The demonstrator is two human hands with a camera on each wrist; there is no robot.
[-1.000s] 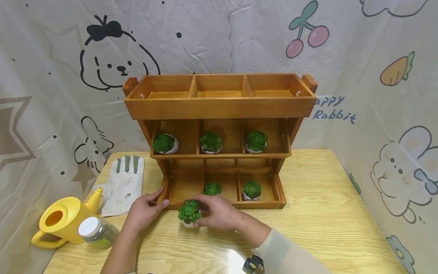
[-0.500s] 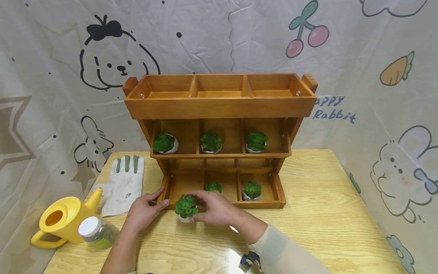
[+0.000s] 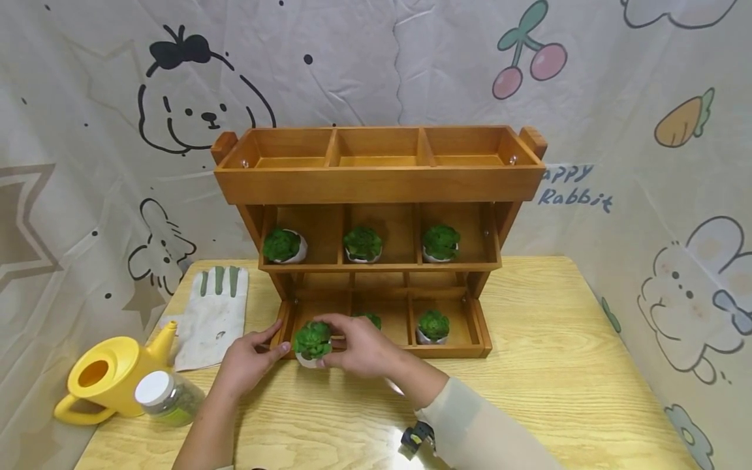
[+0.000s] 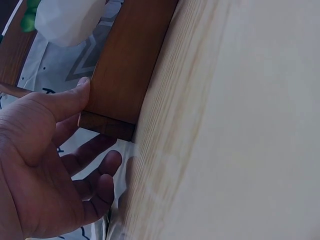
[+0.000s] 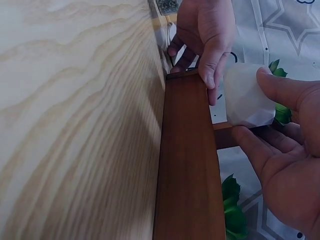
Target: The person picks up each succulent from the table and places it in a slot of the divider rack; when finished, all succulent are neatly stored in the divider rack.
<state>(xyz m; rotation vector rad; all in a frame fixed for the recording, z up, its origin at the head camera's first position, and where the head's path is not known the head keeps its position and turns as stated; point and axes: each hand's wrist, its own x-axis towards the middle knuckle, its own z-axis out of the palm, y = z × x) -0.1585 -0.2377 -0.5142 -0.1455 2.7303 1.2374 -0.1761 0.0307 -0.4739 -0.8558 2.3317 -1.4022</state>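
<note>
My right hand (image 3: 362, 346) pinches a small potted succulent (image 3: 312, 340) with green leaves, between thumb and fingers. In the right wrist view its white faceted pot (image 5: 248, 95) is tilted, above the front board of the bottom tier. My left hand (image 3: 249, 362) holds the front left corner of the wooden plant stand (image 3: 376, 186), its thumb (image 4: 72, 101) on the board's edge and the other fingers around the end. In the bottom tier, a plant (image 3: 433, 326) sits in the right compartment, and another in the middle is mostly hidden behind my right hand.
Three potted plants, such as the middle one (image 3: 362, 244), stand in the second tier, one per compartment. On the left of the table lie a work glove (image 3: 213, 320), a yellow watering can (image 3: 111, 375) and a white-lidded jar (image 3: 170, 398). Printed cloth (image 3: 352, 65) hangs behind.
My right hand has carried the potted plant left and upward, from before the stand to over the front edge of its bottom left compartment. My left hand stays at the corner.
</note>
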